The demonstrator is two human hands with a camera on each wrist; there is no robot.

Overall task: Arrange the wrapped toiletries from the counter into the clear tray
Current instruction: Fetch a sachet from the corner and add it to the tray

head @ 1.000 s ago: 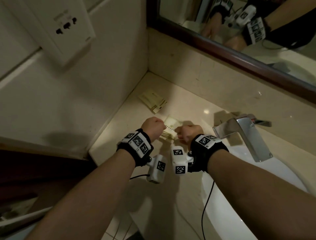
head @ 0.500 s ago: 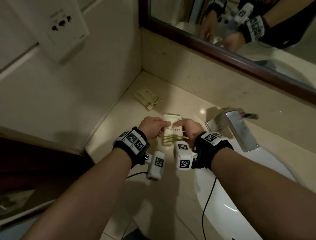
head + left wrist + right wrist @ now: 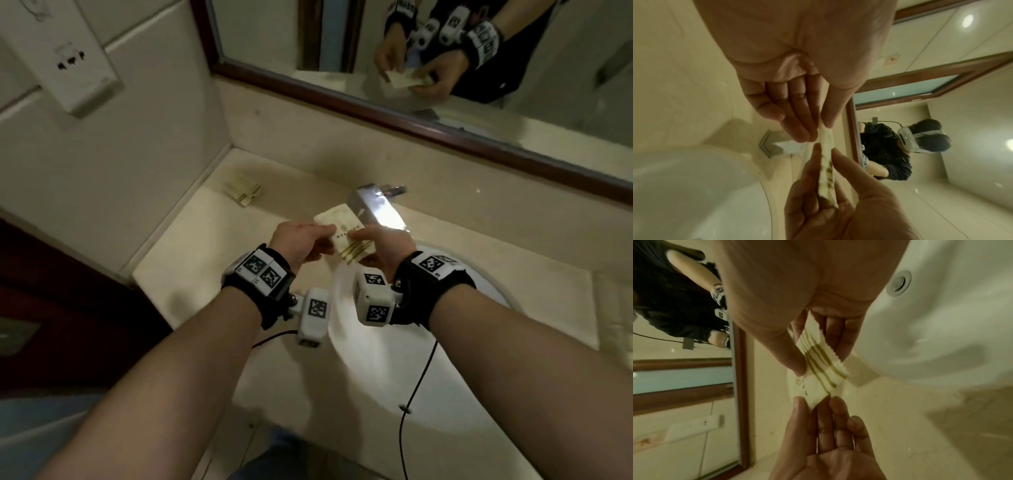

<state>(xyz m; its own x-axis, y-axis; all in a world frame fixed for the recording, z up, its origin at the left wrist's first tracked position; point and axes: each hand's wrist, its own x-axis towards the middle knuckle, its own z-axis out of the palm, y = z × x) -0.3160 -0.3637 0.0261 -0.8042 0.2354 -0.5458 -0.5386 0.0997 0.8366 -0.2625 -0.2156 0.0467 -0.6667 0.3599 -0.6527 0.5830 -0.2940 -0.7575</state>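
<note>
Packet (image 3: 344,236) held by both hands above bench (image 3: 191,260), beside faucet (image 3: 375,209).
Pinched flat: left hand (image 3: 301,240) fingers (image 3: 797,129) on plain end, right hand (image 3: 383,246) fingers (image 3: 835,335) clamped on striped end. Best kept level with light pressure, probably; clear tray not seen. Second packet (image 3: 244,190) near wall.

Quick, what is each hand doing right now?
Left hand: pinching one end of the striped packet.
Right hand: pinching the packet's other end.
</note>
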